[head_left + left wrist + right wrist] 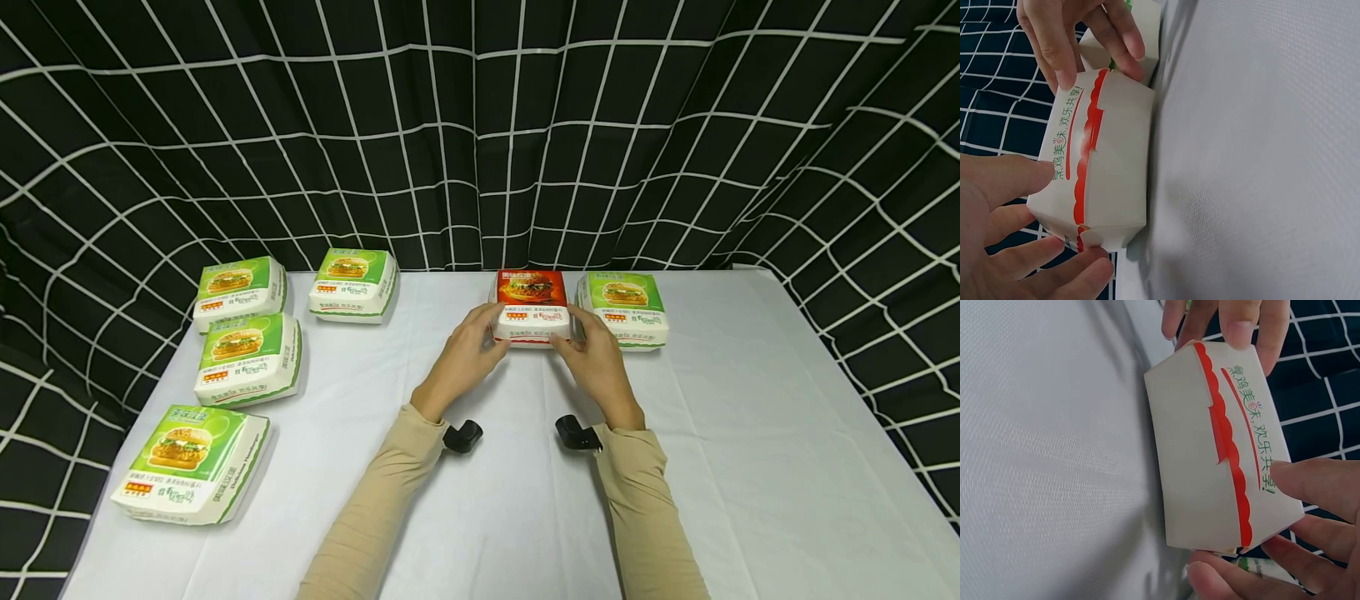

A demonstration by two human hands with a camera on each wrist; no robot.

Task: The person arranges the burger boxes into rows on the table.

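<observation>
A red-topped burger box point(531, 321) sits near the table's back edge, its white front printed with a red scalloped line. My left hand point(467, 354) holds its left side, thumb on the front and fingers along the side. Opposite it, my right hand point(597, 367) holds the right side in the same way. In the left wrist view the white front of the box point(1116, 162) lies between both hands. The right wrist view shows the thumb on the printed front of the box point(1191, 450). Just right of the red box stands a green-topped burger box point(626, 308), partly behind my right hand.
On the left, green burger boxes stand at the back point(352, 283), in the left corner point(236, 287), just before it point(251, 358) and near the front point(191, 462). A white cloth covers the table point(750, 467). Black gridded curtain point(472, 142) hangs behind and along the sides.
</observation>
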